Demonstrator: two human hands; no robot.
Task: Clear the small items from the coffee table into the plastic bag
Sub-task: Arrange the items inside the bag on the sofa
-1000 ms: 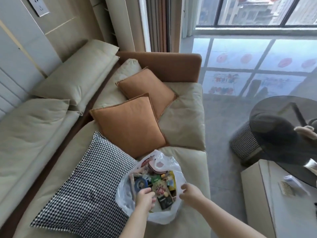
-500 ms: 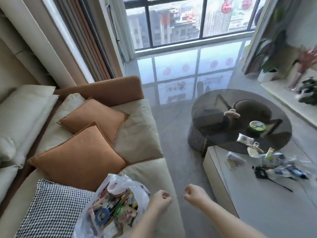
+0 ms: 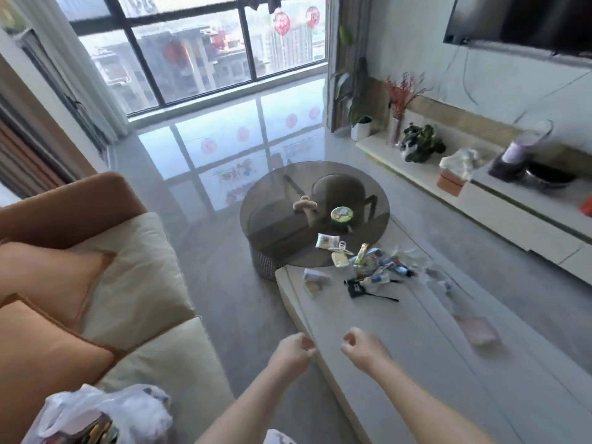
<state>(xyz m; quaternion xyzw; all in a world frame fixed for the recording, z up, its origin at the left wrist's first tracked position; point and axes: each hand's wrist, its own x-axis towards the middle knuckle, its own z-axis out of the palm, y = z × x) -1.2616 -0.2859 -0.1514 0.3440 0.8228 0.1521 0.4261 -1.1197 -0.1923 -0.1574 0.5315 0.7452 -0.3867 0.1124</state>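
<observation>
The white plastic bag [image 3: 105, 415] with several items inside lies on the sofa seat at the bottom left. My left hand [image 3: 293, 349] and my right hand [image 3: 363, 346] hover side by side over the near edge of the pale coffee table [image 3: 432, 363], both loosely curled and holding nothing. Farther along, a pile of small items [image 3: 374, 270] lies where the pale table meets the round dark glass table [image 3: 315, 216]: packets, tubes, a hair clip, a black strapped object [image 3: 355, 288]. A green round tin [image 3: 341, 216] and a beige clip [image 3: 304, 205] sit on the glass.
The cream sofa [image 3: 144, 277] with orange cushions [image 3: 45, 357] runs along the left. A low white TV cabinet [image 3: 512, 206] with plants, a box and a blender lines the right wall. A pink, blurred object [image 3: 480, 331] lies on the pale table at right. Grey floor separates sofa and table.
My view has swung right, from the bag on the sofa to the coffee table. Both hands left the bag and moved over the table's near edge, holding nothing.
</observation>
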